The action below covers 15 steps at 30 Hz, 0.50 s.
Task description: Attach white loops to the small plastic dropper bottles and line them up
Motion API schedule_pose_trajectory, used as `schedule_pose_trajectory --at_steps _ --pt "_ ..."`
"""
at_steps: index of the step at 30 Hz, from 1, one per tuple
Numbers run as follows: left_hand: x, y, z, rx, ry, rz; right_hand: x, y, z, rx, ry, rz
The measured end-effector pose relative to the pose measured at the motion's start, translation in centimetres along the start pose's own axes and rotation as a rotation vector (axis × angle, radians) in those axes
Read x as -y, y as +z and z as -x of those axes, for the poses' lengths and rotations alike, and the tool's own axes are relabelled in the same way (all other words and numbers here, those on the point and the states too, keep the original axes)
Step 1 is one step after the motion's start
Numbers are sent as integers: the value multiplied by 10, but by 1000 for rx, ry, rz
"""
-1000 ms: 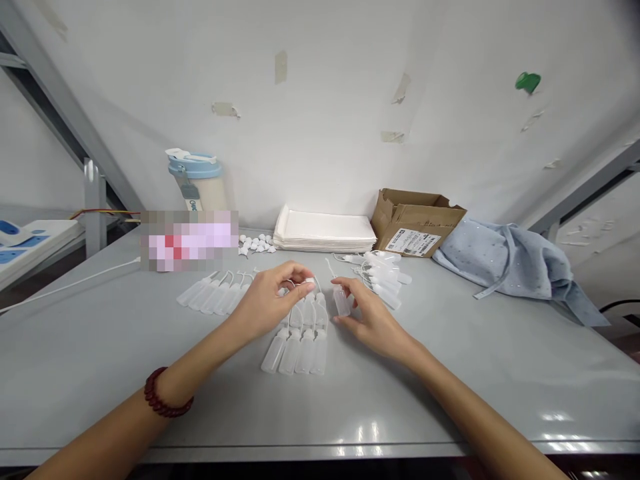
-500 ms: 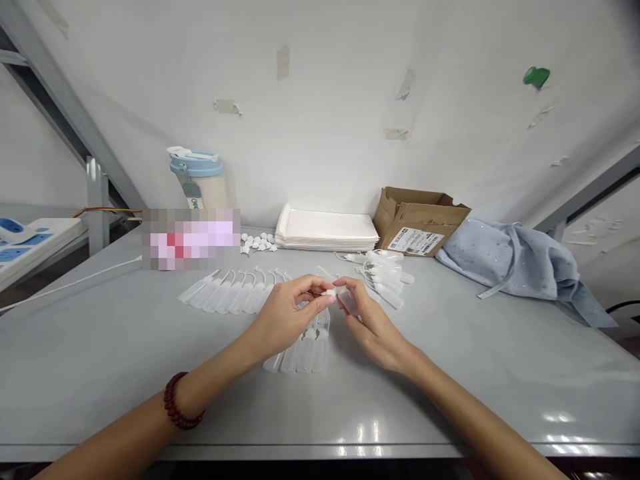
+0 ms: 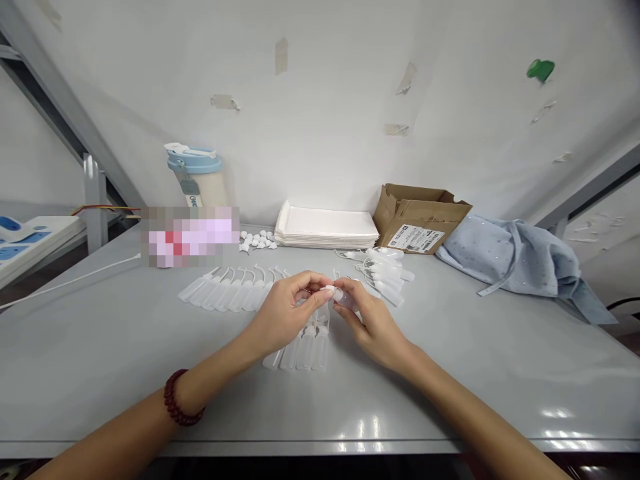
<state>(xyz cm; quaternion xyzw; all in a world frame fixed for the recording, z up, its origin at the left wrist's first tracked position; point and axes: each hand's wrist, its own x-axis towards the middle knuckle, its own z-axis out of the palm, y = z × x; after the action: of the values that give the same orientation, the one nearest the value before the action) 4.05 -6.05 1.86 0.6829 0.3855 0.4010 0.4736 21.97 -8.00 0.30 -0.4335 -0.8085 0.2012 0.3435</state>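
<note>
My left hand and my right hand meet above the grey table. The right hand grips a small translucent plastic bottle. The left fingers pinch a small white cap against the bottle's mouth. Just below the hands lies a short row of capped bottles. A longer row of bottles lies to the left, and a loose heap of bottles lies to the right.
A pile of small white caps, a stack of white sheets, an open cardboard box and a light blue cloth line the back of the table. A lidded cup stands at the back left. A white cable runs leftward.
My hands came together: the left brought the white cap to the bottle, which the right hand lifted off the table. Over the last half second they barely moved.
</note>
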Motion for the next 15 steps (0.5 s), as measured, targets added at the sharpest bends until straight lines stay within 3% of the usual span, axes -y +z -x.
schedule_pose_trajectory --at_steps 9,12,15 --pt "-2 -2 -1 22 -2 -87 -8 5 4 -65 -108 235" --pt "1 -3 -1 -10 87 -182 -8 4 5 -82 -133 256" --pt "3 -4 -1 -41 261 -271 -6 2 4 -66 -85 168"
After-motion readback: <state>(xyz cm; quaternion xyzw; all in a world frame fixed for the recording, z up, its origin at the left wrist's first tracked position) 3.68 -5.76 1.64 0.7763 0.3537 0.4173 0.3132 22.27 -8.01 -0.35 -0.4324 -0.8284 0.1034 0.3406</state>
